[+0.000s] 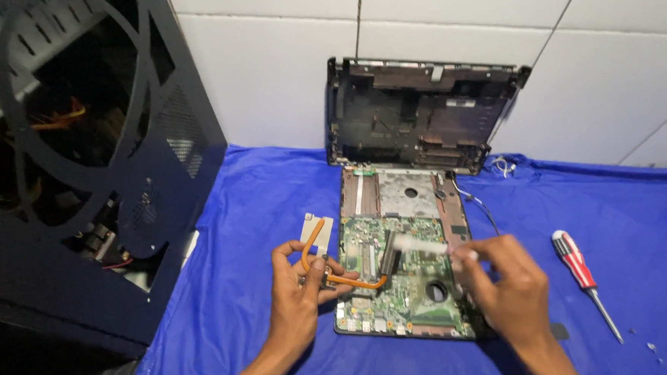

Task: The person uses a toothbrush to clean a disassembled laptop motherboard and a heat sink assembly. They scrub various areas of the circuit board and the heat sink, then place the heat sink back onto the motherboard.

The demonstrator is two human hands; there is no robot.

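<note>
A green laptop motherboard (pixel 400 298) lies in its open lower shell on the blue cloth. My left hand (pixel 297 292) grips a copper heat pipe (pixel 314 245) with a pale metal fin block at its far end, held over the board's left edge. My right hand (pixel 506 281) holds a small clear syringe (pixel 424 243), its tip pointing left over the middle of the board. The two hands are apart, one on each side of the board.
A black laptop casing (pixel 417 114) leans upright against the white tiled wall behind the board. A red-handled screwdriver (pixel 581 273) lies on the blue cloth (pixel 258 191) to the right. A black open computer tower (pixel 81 163) stands at the left. Thin wires (pixel 483 206) trail by the board.
</note>
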